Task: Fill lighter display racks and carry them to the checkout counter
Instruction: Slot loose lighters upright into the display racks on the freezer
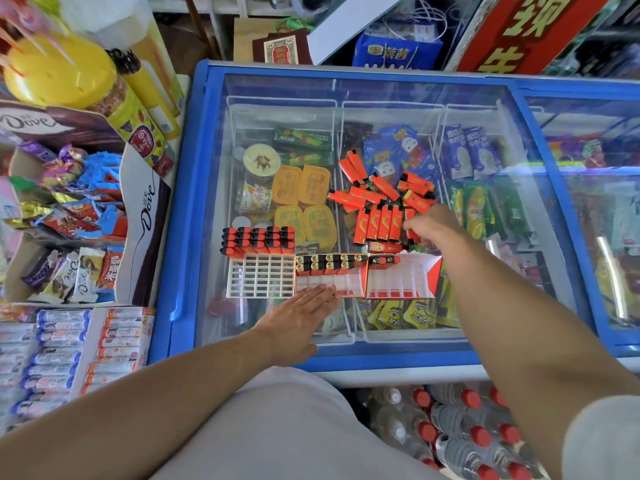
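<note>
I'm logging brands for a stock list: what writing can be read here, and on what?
"Dove": brown display box.
"Dove": white box side.
"Dove": candy wrapper.
Chinese characters on the red sign and blue bag: not legible to me.
Print on lighters, freezer packets: too small.

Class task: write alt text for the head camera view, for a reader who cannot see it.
A person's right hand reaches into loose red lighters lying on a blue-framed glass freezer lid, while the left hand rests flat, its fingertips at the middle display rack. Three racks sit side by side, each partly filled. Sweets crowd the left.
</note>
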The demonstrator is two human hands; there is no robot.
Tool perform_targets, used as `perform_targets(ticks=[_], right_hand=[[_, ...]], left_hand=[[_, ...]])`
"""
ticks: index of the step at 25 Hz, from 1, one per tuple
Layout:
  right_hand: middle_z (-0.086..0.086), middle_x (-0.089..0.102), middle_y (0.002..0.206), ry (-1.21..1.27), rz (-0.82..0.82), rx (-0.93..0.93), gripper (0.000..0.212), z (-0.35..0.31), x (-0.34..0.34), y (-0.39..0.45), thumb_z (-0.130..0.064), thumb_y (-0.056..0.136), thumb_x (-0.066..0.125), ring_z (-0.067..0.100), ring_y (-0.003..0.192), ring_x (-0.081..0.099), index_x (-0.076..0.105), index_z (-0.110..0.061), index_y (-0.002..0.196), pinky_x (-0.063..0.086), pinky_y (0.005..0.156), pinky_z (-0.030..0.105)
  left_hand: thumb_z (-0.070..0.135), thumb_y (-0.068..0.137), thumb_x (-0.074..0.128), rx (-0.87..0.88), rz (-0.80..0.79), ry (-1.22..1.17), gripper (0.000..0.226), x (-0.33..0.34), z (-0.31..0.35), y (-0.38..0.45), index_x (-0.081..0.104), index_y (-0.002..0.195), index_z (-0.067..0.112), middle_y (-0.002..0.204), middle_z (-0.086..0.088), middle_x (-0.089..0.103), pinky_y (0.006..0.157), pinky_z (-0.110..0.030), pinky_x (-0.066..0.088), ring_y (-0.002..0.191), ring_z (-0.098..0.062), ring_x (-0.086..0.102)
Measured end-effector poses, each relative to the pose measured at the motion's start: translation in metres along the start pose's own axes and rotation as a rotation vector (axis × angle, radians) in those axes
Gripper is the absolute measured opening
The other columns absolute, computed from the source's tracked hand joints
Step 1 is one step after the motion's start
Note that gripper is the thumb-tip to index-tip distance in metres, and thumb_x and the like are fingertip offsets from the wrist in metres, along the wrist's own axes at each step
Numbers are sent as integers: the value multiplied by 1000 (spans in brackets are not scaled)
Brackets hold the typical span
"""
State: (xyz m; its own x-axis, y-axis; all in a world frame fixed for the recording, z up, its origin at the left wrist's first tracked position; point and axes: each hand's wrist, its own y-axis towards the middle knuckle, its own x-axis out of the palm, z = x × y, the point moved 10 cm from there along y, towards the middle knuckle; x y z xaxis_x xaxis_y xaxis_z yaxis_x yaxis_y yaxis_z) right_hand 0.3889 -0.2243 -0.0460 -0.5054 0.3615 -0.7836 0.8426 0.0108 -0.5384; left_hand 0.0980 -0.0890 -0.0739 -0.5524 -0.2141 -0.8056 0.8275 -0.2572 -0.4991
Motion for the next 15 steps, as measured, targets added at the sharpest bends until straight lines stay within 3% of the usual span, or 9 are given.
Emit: perform_targets(ticks=[2,5,8,11,13,15], right_hand=[[8,67,92,-40,6,-43,29,-2,-1,-4,-29,86,76,24,76,66,57,-6,88,51,64,31],[0,69,87,-25,86,-237,25,-20,-21,-21,-36,90,71,22,80,68,72,-14,104,52,72,33],[-12,68,83,79,42,-452,19,-41,-38,-79,-35,91,71,5,61,62,71,-30,110,44,58,25],[-16,68,83,76,-47,-577,19,-47,-29,-137,-32,82,81,-8,52,56,72,-33,98,37,48,10],[-12,68,77,11,-143,-579,16,-45,-3,-155,-34,83,80,-4,43,51,73,-31,97,34,42,11],[-12,67,74,-123,-146,-597,19,-45,19,-159,-42,89,71,-3,47,52,72,-30,103,38,47,19]], left_hand=[[41,101,49,-2,-1,-7,92,0,0,0,-19,158,22,164,1,-28,117,-27,-19,151,-13,-24],[41,101,49,-7,10,-11,92,-2,0,0,-21,158,22,162,2,-30,117,-28,-20,152,-14,-25],[41,101,50,-11,9,-13,93,0,0,1,-21,158,21,162,1,-31,119,-29,-19,151,-14,-26],[41,100,51,-8,9,-22,94,0,1,1,-20,158,21,163,0,-30,122,-31,-16,151,-14,-26],[39,100,51,-6,19,-23,93,-1,2,0,-20,158,21,164,-1,-29,123,-32,-15,152,-15,-25],[38,101,50,-3,24,-14,92,-4,3,-2,-20,158,21,164,-1,-29,123,-32,-15,152,-15,-25]])
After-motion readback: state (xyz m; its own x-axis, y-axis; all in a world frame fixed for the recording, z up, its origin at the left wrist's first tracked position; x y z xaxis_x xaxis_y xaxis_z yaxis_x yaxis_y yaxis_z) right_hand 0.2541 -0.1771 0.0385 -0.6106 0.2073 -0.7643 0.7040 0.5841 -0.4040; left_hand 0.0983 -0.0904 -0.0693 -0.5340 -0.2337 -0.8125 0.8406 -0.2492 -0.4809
